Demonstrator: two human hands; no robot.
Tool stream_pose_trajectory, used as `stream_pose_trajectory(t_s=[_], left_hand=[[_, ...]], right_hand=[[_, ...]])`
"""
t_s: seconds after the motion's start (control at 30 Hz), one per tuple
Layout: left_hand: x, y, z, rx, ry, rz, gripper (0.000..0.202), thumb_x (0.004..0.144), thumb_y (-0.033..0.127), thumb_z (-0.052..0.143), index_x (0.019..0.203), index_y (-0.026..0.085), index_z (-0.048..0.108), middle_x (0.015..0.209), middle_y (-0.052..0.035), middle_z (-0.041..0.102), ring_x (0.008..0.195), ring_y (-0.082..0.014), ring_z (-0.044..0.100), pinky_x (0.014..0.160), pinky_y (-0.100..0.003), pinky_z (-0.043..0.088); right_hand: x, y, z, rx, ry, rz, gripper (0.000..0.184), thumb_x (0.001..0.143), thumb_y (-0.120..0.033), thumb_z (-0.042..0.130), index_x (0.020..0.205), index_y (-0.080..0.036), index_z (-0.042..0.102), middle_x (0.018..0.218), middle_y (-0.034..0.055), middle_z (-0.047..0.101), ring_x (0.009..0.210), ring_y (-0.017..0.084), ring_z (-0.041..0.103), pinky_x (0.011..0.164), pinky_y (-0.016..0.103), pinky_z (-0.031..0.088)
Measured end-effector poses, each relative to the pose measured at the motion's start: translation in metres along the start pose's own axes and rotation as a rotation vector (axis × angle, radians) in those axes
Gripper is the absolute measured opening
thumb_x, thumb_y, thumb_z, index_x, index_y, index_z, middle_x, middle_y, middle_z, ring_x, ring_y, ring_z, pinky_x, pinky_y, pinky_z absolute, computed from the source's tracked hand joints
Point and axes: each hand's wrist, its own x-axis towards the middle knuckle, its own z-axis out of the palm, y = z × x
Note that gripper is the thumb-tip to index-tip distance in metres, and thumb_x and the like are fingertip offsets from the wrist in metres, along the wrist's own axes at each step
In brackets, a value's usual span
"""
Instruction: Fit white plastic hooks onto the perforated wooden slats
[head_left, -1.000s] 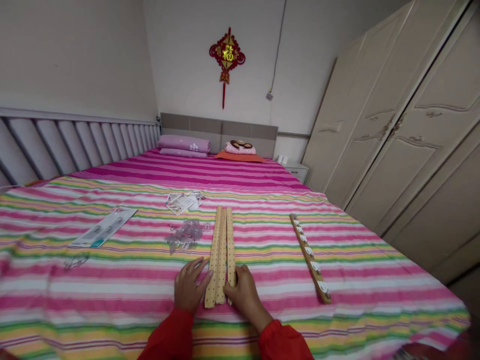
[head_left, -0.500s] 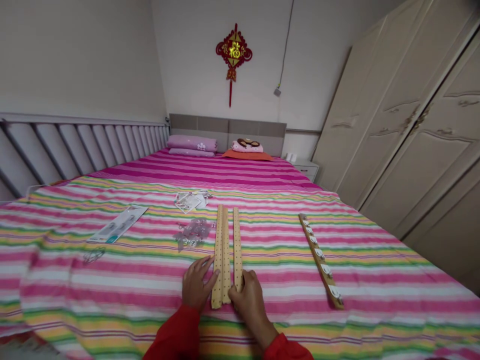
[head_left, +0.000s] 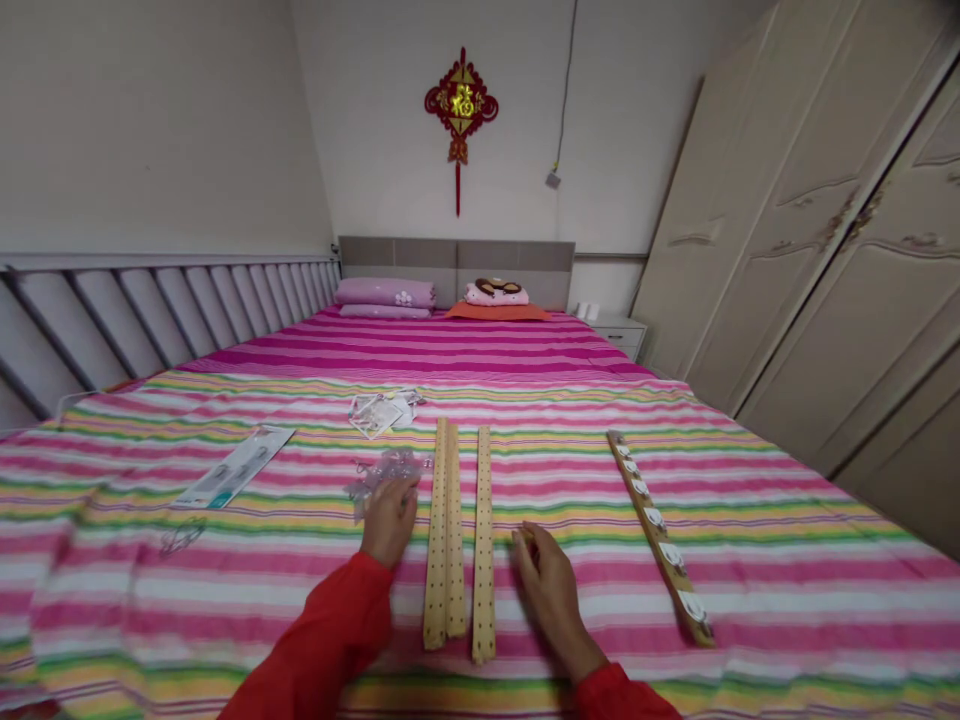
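Note:
Three pale wooden strips dotted with small holes lie lengthwise on the striped cover. Two are side by side, the left strip [head_left: 436, 560] and the middle strip [head_left: 454, 560]; the right strip [head_left: 484, 560] lies apart from them. My left hand [head_left: 390, 522] is over the near edge of a pile of clear plastic bags [head_left: 386, 470] with small shiny pieces, its fingers reaching forward; whether they touch the bags I cannot tell. To the right of the separate strip, my right hand [head_left: 551, 580] hovers with loosely curled fingers and nothing visible in them.
A wooden rail with white hooks [head_left: 660, 540] lies at the right. Past the bags is a heap of papers and packaging [head_left: 382, 410]. A flat hook package [head_left: 236, 468] and a clear crumpled piece [head_left: 182, 536] lie at the left. The bed has a side railing [head_left: 150, 310].
My right hand has let go of the right strip and moved right. My left hand has left the paired strips and moved forward and left to the bags. The right strip's near end sits closer.

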Motion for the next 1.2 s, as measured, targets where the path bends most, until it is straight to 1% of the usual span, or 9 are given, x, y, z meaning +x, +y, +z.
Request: stream_pose_trajectory(t_s=[0.13, 0.27, 0.47, 0.57, 0.67, 0.83, 0.97, 1.1, 1.2], left_hand=[[0.051, 0.006, 0.005, 0.255, -0.166, -0.016, 0.039, 0.086, 0.021, 0.043, 0.119, 0.019, 0.064, 0.121, -0.0087, 0.067, 0.119, -0.0253, 0.052, 0.103, -0.041, 0.035], [0.083, 0.001, 0.023, 0.404, -0.278, -0.079, 0.045, 0.085, 0.017, 0.041, 0.126, 0.019, 0.058, 0.127, -0.0100, 0.063, 0.130, -0.0273, 0.043, 0.103, -0.044, 0.030], [0.097, -0.006, 0.042, 0.426, -0.332, -0.036, 0.049, 0.078, 0.006, 0.042, 0.122, 0.019, 0.060, 0.118, -0.0112, 0.068, 0.133, -0.0281, 0.038, 0.108, -0.052, 0.017], [0.097, -0.002, 0.040, 0.436, -0.308, -0.037, 0.043, 0.081, 0.010, 0.040, 0.117, 0.020, 0.063, 0.113, -0.0118, 0.069, 0.126, -0.0282, 0.045, 0.107, -0.054, 0.016], [0.096, 0.006, 0.032, 0.403, -0.218, -0.057, 0.036, 0.083, 0.016, 0.042, 0.108, 0.021, 0.068, 0.106, -0.0109, 0.071, 0.117, -0.0278, 0.052, 0.107, -0.054, 0.017], [0.091, 0.024, 0.009, 0.132, 0.003, -0.181, 0.029, 0.077, 0.020, 0.053, 0.098, 0.019, 0.071, 0.085, -0.0072, 0.073, 0.105, -0.0286, 0.058, 0.103, -0.053, 0.026], [0.080, 0.036, -0.016, -0.237, 0.073, -0.301, 0.033, 0.073, 0.028, 0.059, 0.099, 0.011, 0.070, 0.084, -0.0059, 0.072, 0.087, -0.0236, 0.065, 0.082, -0.036, 0.046], [0.052, 0.047, -0.034, -0.770, 0.102, -0.467, 0.039, 0.059, 0.035, 0.074, 0.092, 0.013, 0.071, 0.077, -0.0049, 0.072, 0.069, -0.0166, 0.064, 0.061, -0.026, 0.049], [0.020, 0.058, -0.041, -0.999, 0.104, -0.639, 0.034, 0.056, 0.028, 0.078, 0.086, 0.013, 0.071, 0.069, -0.0022, 0.070, 0.059, -0.0112, 0.061, 0.054, -0.021, 0.048]], right_hand=[[0.004, 0.013, 0.009, -0.076, 0.017, -0.040, 0.031, 0.092, -0.041, 0.044, 0.100, -0.018, 0.064, 0.089, 0.0091, 0.070, 0.078, 0.022, 0.066, 0.065, 0.030, 0.050], [0.000, 0.017, 0.015, -0.130, 0.024, -0.076, 0.029, 0.093, -0.038, 0.043, 0.104, -0.018, 0.062, 0.092, 0.0082, 0.069, 0.080, 0.021, 0.067, 0.066, 0.028, 0.050], [0.001, 0.017, 0.015, -0.178, 0.042, -0.095, 0.027, 0.094, -0.035, 0.042, 0.102, -0.019, 0.061, 0.090, 0.0071, 0.068, 0.076, 0.019, 0.066, 0.063, 0.026, 0.048], [0.001, 0.017, 0.015, -0.189, 0.039, -0.097, 0.027, 0.094, -0.035, 0.042, 0.103, -0.019, 0.061, 0.090, 0.0069, 0.068, 0.074, 0.019, 0.066, 0.063, 0.026, 0.048], [0.000, 0.016, 0.015, -0.194, 0.030, -0.097, 0.027, 0.095, -0.035, 0.042, 0.104, -0.018, 0.061, 0.091, 0.0076, 0.068, 0.076, 0.019, 0.066, 0.064, 0.027, 0.048], [0.000, 0.017, 0.016, -0.173, 0.055, -0.108, 0.027, 0.094, -0.033, 0.043, 0.105, -0.018, 0.062, 0.091, 0.0074, 0.068, 0.077, 0.019, 0.064, 0.066, 0.028, 0.047], [0.000, 0.016, 0.014, -0.135, 0.043, -0.089, 0.028, 0.093, -0.035, 0.043, 0.102, -0.017, 0.062, 0.088, 0.0069, 0.067, 0.075, 0.019, 0.063, 0.066, 0.028, 0.046], [0.000, 0.015, 0.012, -0.059, 0.040, -0.058, 0.029, 0.091, -0.038, 0.046, 0.098, -0.016, 0.063, 0.083, 0.0059, 0.066, 0.068, 0.018, 0.060, 0.064, 0.028, 0.045], [0.002, 0.017, 0.011, 0.042, 0.049, -0.021, 0.030, 0.088, -0.041, 0.049, 0.093, -0.016, 0.065, 0.071, 0.0029, 0.063, 0.064, 0.018, 0.057, 0.060, 0.027, 0.043]])
